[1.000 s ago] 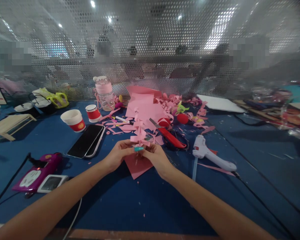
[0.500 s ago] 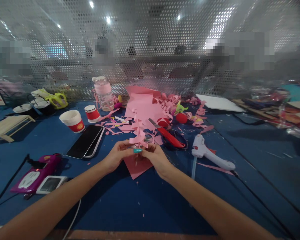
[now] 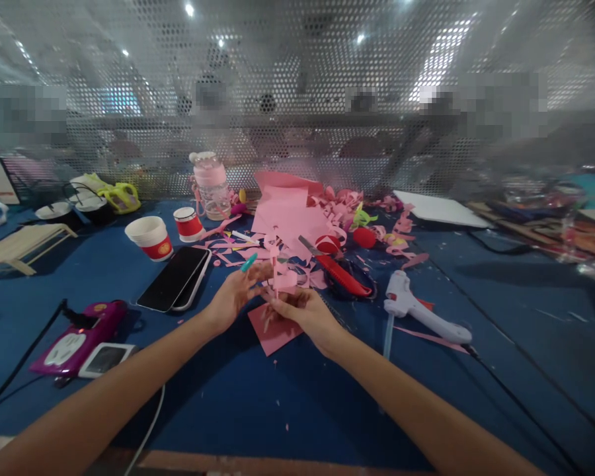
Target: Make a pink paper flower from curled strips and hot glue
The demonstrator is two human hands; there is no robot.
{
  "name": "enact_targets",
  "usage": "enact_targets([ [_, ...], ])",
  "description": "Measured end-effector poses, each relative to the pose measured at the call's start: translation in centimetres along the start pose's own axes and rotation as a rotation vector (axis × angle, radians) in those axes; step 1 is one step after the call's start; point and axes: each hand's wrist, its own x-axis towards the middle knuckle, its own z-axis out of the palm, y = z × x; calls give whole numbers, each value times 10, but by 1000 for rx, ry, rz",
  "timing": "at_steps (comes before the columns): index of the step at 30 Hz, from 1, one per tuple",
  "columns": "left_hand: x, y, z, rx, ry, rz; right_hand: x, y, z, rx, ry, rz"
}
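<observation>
R. hand [image 3: 317, 320] pinches the lower end of the pink paper piece [image 3: 286, 283], which stands approx. upright near the pink sheet [image 3: 279, 336]. L. hand [image 3: 234, 296] is half open just beside it, fingers spread, w/o any firm grip seen. Progress, I judge: the piece is partly made, w/ flaps on it; loose scraps [image 3: 340, 200] lie behind, glue gun [image 3: 401, 294] aside. How much is left, I cannot tell.

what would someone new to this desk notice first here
Probably the bright heap of pink scraps toward the far middle of the blue table. Nearer, at the centre, the right grip pinches a pink strip. A white glue gun lies to the right, with a red cutter left of it.
</observation>
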Motion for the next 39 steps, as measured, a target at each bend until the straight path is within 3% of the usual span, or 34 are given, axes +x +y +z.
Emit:
enact_targets([
  [7,3,7,2,1,97,-18,-3,0,3,-113,-148,106],
  [18,3,9,-5,-117,153,-203,-1,3,1,-130,-105,122],
  [27,0,17,1,-142,-4,-233,-2,2,1,-168,-155,101],
  [35,1,17,1,-135,43,-185,-2,1,2,-175,-137,92],
  [39,1,15,-1,-96,-18,-236,-1,4,0,-146,-157,38],
])
